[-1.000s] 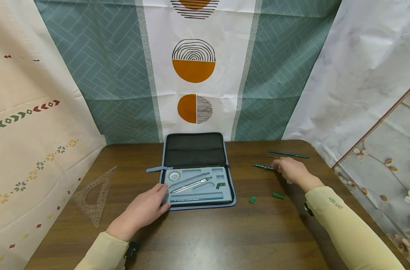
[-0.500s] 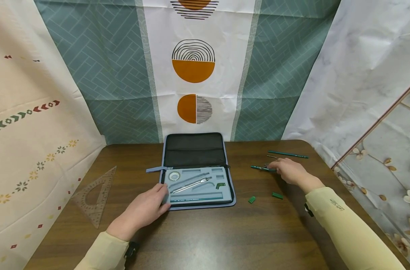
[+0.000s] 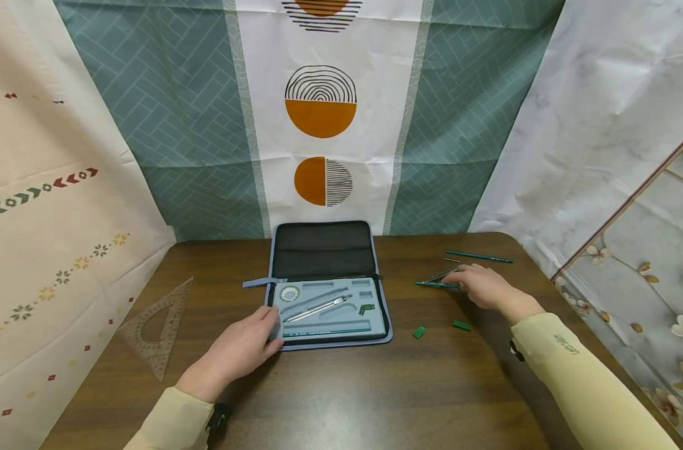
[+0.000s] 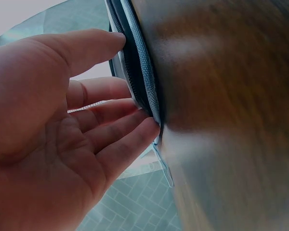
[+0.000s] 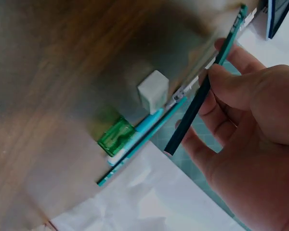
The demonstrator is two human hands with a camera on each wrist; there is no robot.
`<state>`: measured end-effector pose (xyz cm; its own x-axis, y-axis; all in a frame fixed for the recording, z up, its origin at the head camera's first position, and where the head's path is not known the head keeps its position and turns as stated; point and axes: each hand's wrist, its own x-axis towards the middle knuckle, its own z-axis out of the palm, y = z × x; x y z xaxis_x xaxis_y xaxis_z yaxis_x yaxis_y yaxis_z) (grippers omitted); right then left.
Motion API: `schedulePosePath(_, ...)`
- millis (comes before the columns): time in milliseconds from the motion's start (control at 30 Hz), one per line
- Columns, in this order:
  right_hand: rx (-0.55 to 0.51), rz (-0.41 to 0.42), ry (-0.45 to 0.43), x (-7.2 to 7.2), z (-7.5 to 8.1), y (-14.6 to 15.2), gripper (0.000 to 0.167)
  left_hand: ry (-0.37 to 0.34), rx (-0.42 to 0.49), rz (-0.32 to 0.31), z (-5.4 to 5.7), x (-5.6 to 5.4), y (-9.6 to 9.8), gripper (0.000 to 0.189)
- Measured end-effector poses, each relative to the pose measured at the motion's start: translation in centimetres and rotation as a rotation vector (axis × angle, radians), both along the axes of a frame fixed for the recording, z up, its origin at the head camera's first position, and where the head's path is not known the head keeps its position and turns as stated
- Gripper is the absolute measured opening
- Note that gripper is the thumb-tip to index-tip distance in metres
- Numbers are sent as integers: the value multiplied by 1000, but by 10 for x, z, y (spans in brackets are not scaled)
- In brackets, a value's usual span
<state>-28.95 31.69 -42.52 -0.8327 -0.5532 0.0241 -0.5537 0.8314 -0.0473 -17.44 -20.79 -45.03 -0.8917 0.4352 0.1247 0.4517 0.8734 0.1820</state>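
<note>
A dark green pencil [image 5: 197,103] is pinched between the thumb and fingers of my right hand [image 3: 482,286], low over the table at the right. Just beyond its fingers lies a thin metal piece [image 3: 444,274], partly covered by them. My left hand [image 3: 242,347] rests on the near left corner of an open zippered case [image 3: 388,319]. In the left wrist view its thumb and extended fingers touch the zipped rim [image 4: 145,67]. Set in the pale blue tray [image 3: 319,290] are a silver compass [image 3: 317,309], a pencil [image 3: 310,333], a round white item [image 3: 289,293] and a small green piece [image 3: 366,309].
A clear set square [image 3: 160,328] lies at the left. Two green pieces [image 3: 419,332] sit right of the case; another pencil [image 3: 479,256] lies at the back right. In the right wrist view are a white eraser [image 5: 154,90] and a green sharpener [image 5: 116,136].
My right hand has shifted slightly left with the pencil, whose end has moved left and nearer me. The thin metal piece now shows apart from the pencil. The left hand stays put.
</note>
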Motion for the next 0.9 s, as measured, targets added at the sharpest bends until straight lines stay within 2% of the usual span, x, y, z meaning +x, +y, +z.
schedulePosePath(300,-16,40,-115,7,17,-5,44,18,0,-9,-1,1,0,41)
schedulePosePath(500,-31,47,-173,11,25,-6,38,-3,7,0,-1,1,0,42)
schedulePosePath(700,-64,58,-143,16,35,-14,33,-14,9,5,1,2,0,43)
schedulePosePath(900,-144,111,-88,22,36,-43,33,-21,6,8,3,1,1,45)
